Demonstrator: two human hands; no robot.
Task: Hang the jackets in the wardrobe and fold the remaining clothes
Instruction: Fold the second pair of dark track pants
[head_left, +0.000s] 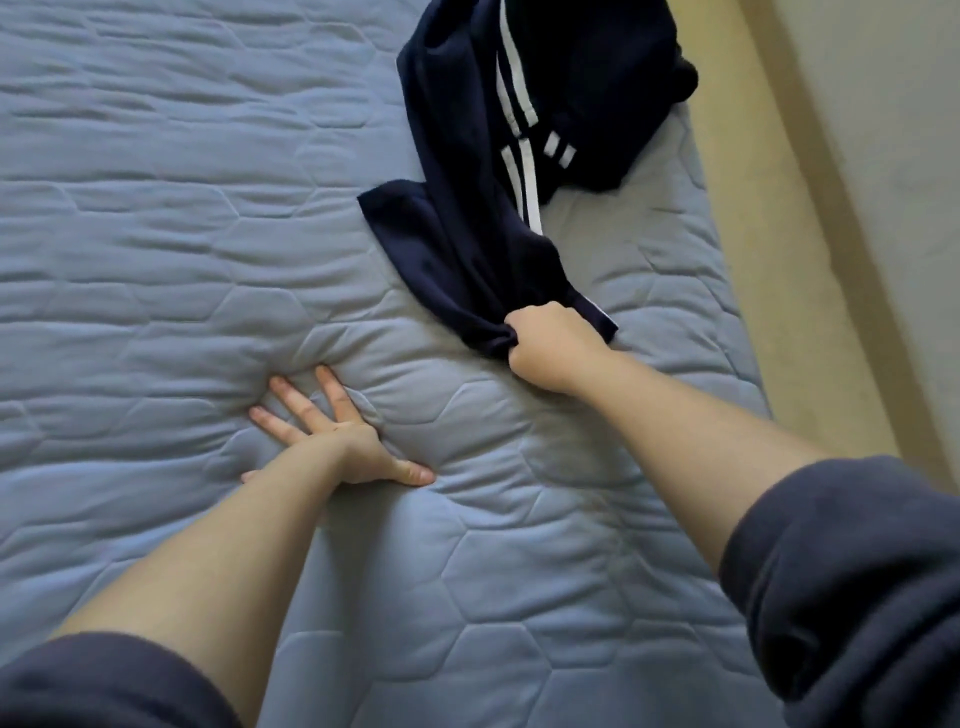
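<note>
**Drawing the Navy Garment Into Folding Position**

**Current state.** The navy garment lies crumpled on the far right part of the bed. Its bulk is bunched near the mattress edge and one end trails toward us. Our right hand is clenched around that near end, with fabric gathered inside the fist. Our left hand lies flat with fingers spread on the quilted cover. It holds nothing and is well apart from the garment.

**Procedure (our judgement).**
1. We would draw the garment toward the open middle of the bed in one low, steady pull, so that the bunched part unrolls rather than drags as a lump.
2. We would lean on the left palm only as a brace. Pressing hard wrinkles the cover and spoils the folding surface.
3. Once the cloth lies flat, we would bring in the second hand and square the edges, using the white stripes as an alignment guide.
4. The bulk sits close to the bed's edge above the beige floor, so a sideways tug could spill it over.

**Materials.** The garment looks soft, matte and limp, and drapes in deep folds. We cannot tell whether it is trousers or a jacket. The cover is pale blue-grey, padded, stitched in hexagons, and dimples under the palm.
</note>
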